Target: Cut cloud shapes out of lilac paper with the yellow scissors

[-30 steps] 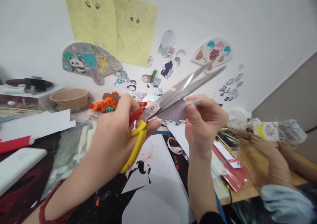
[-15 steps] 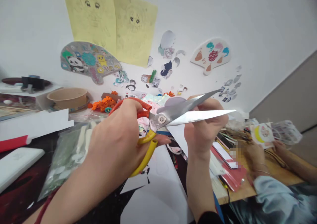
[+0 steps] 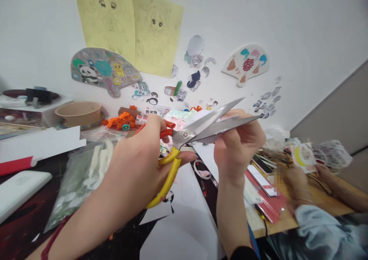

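My left hand (image 3: 140, 152) is closed around the red and yellow handles of a pair of scissors (image 3: 198, 131). The blades are spread and point right, crossing in front of my right hand (image 3: 240, 145). That hand has its fingers curled, pinching a small pale paper piece (image 3: 202, 114), which is mostly hidden behind the blades. Below the hands lie white paper sheets (image 3: 186, 218), one with a dark printed figure.
At left are a plastic bag (image 3: 74, 187), a white box (image 3: 23, 193), orange flowers (image 3: 122, 121) and a round tan container (image 3: 79, 112). Paper fans and cutouts cover the wall behind. Right, a phone (image 3: 261, 180) lies near another person's hands (image 3: 297, 179) holding a decorated card (image 3: 304, 156).
The scissors have tilted, and their blades now point more upward to the right. The paper piece is less visible behind them. Both hands stay nearly in place.
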`<state>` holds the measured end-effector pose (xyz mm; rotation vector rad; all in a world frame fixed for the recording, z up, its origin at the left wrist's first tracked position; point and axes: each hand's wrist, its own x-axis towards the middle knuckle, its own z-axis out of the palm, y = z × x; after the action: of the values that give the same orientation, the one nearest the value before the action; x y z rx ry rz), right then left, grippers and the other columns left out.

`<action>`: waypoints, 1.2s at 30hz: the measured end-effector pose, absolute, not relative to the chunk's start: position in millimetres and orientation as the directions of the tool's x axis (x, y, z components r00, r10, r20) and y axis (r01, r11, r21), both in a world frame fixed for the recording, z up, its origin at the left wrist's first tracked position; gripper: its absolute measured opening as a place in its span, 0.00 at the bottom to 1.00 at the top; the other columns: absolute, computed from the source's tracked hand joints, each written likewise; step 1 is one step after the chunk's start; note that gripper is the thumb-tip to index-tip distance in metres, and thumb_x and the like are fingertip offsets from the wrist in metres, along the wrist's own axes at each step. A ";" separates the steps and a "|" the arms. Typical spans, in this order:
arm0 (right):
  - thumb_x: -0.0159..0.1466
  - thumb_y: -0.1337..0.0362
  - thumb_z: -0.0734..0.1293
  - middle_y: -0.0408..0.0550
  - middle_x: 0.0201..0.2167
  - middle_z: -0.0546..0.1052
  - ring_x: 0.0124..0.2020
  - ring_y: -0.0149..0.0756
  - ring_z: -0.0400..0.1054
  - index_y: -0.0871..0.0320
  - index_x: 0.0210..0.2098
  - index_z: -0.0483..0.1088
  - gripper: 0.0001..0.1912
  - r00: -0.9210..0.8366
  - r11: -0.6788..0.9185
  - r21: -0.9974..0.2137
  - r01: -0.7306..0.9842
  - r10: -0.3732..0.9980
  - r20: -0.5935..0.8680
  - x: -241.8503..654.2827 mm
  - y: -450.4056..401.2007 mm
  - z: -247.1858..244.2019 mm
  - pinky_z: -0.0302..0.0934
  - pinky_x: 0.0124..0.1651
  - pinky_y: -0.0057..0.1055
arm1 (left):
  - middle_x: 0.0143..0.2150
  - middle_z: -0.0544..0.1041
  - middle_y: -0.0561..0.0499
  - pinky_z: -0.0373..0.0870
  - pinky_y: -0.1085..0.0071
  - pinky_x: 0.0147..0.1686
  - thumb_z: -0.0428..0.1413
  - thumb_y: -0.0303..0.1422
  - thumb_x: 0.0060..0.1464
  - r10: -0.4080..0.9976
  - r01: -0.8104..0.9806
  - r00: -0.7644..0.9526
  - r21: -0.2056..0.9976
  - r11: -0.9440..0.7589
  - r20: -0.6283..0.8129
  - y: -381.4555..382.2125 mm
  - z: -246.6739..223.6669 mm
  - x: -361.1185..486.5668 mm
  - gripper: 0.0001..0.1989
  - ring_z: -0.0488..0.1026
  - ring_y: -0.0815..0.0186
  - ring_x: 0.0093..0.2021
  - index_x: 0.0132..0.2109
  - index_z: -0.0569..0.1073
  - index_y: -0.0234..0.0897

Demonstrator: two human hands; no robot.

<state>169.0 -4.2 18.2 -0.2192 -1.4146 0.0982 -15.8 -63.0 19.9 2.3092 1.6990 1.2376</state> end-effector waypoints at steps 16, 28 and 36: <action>0.62 0.69 0.73 0.38 0.32 0.79 0.34 0.29 0.72 0.48 0.38 0.80 0.08 0.130 0.977 -0.214 -0.022 0.215 0.968 168.6 -2.0 15.5 0.68 0.37 0.31 | 0.29 0.77 0.49 0.58 0.68 0.25 0.56 0.45 0.56 0.833 0.682 0.151 0.554 -0.477 0.532 -62.9 20.6 -16.6 0.16 0.71 0.60 0.24 0.41 0.61 0.40; 0.62 0.66 0.74 0.38 0.29 0.78 0.34 0.31 0.74 0.48 0.37 0.80 0.05 0.144 0.977 -0.214 -0.014 0.213 0.966 168.6 -1.6 15.1 0.70 0.39 0.33 | 0.32 0.79 0.48 0.60 0.68 0.27 0.57 0.45 0.58 0.846 0.727 0.173 0.514 -0.455 0.504 -62.4 22.4 -17.5 0.16 0.75 0.59 0.27 0.43 0.64 0.39; 0.63 0.65 0.73 0.37 0.30 0.78 0.35 0.31 0.74 0.48 0.37 0.80 0.05 0.121 0.976 -0.217 -0.008 0.217 0.969 169.4 -2.1 15.6 0.71 0.41 0.32 | 0.27 0.76 0.49 0.58 0.68 0.25 0.55 0.46 0.59 0.850 0.745 0.177 0.497 -0.445 0.496 -62.8 22.9 -18.0 0.16 0.71 0.60 0.24 0.42 0.63 0.39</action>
<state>169.4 -2.1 15.6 -0.1735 -1.4428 0.1654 -18.0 -62.8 22.9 2.2980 1.5700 1.1221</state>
